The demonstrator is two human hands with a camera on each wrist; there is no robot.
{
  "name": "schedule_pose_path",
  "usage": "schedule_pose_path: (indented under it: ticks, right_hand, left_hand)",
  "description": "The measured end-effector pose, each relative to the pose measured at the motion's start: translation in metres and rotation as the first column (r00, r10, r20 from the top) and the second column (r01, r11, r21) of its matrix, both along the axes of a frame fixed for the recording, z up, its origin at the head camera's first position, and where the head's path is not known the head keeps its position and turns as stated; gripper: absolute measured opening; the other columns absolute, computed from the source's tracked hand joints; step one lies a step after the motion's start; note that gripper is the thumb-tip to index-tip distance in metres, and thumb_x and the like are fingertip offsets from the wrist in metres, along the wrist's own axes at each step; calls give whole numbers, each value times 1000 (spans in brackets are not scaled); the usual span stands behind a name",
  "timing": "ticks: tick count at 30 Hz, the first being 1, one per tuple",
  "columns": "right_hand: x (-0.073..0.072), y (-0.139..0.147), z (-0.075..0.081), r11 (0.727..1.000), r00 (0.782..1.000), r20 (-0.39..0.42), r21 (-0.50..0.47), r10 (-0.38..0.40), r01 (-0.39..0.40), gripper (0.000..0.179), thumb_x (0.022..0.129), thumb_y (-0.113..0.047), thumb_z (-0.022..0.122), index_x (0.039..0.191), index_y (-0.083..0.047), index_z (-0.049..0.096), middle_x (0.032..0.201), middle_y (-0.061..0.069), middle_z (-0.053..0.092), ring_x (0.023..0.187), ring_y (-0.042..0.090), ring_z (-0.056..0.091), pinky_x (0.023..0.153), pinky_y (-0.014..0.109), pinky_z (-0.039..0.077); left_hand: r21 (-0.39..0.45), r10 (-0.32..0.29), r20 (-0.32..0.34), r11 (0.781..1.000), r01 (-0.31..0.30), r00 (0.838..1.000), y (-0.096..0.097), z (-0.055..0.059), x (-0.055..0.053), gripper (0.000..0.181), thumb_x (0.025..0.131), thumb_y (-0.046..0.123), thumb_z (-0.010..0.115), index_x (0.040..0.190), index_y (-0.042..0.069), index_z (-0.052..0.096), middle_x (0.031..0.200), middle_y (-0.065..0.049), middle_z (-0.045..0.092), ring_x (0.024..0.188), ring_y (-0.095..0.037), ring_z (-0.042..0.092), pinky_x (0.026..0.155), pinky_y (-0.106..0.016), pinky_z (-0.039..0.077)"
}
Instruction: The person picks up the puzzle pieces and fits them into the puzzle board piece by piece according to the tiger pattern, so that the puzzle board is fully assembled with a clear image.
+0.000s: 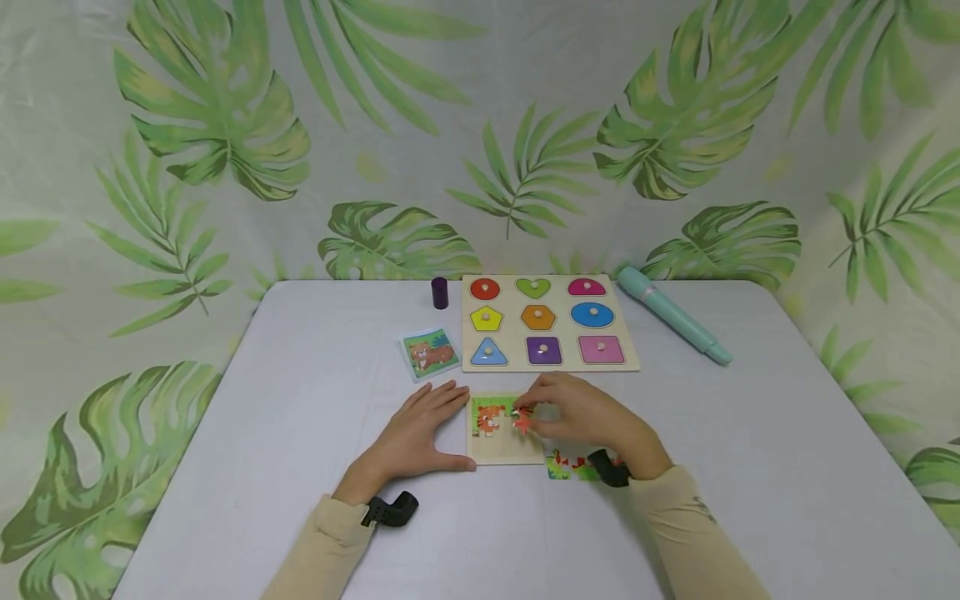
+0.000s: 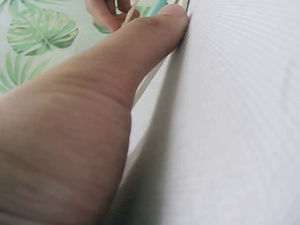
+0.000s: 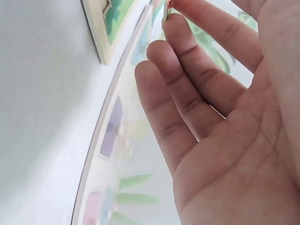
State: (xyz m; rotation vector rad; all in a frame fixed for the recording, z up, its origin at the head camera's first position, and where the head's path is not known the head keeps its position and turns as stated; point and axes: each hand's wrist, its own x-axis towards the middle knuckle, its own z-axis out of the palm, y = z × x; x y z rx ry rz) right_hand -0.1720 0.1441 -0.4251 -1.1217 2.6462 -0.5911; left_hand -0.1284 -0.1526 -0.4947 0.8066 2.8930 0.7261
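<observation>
A wooden tiger jigsaw board (image 1: 510, 452) lies on the table, with fitted pieces showing the tiger's head at its upper left. My left hand (image 1: 416, 437) rests along the board's left side, fingers straight and spread, its thumb touching the lower edge. Over the board's upper right, my right hand (image 1: 581, 412) pinches a red and green puzzle piece (image 1: 522, 419) between thumb and forefinger. In the right wrist view only an edge of that puzzle piece (image 3: 166, 10) shows at the fingertips. Several loose puzzle pieces (image 1: 562, 467) lie under my right wrist, partly hidden.
Behind the board stands a shape puzzle (image 1: 502, 319) with colored knobbed pieces. A tiger picture card (image 1: 430, 353) lies to its left, below a dark purple cylinder (image 1: 440, 293). At the back right lies a teal pen-like stick (image 1: 675, 317). Leaf-print cloth hangs behind the table.
</observation>
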Motion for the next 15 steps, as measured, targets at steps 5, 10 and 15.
schedule_pose_path:
  ticks: [5, 10, 15]
  right_hand:
    - [0, -5, -2, 1000, 1000, 15, 8, -7, 7, 31, 91, -24, 77, 121, -20, 77, 111, -6, 70, 105, 17, 64, 93, 37, 60]
    - [1, -10, -2, 1000, 999, 31, 16, -17, 16, 32, 91, -23, 76, 122, -20, 77, 114, -5, 70, 108, 16, 63, 97, 39, 59]
    - [1, -13, -6, 1000, 999, 40, 21, -5, 5, 31, 92, -24, 76, 123, -19, 77, 113, -6, 69, 106, 17, 62, 96, 39, 58]
  left_hand:
    - [-3, -3, 10, 1000, 3, 1000, 0, 2, 0, 107, 78, 71, 77, 159, 12, 41, 165, -1, 40, 158, -21, 25, 132, -46, 13]
    - [4, -3, 11, 1000, 3, 1000, 0, 3, 0, 106, 78, 70, 78, 158, 11, 42, 165, -2, 40, 158, -22, 25, 132, -46, 13]
    - [2, -5, 7, 1000, 5, 1000, 0, 2, 0, 106, 78, 70, 77, 159, 11, 41, 165, -2, 40, 158, -22, 25, 132, -46, 13]
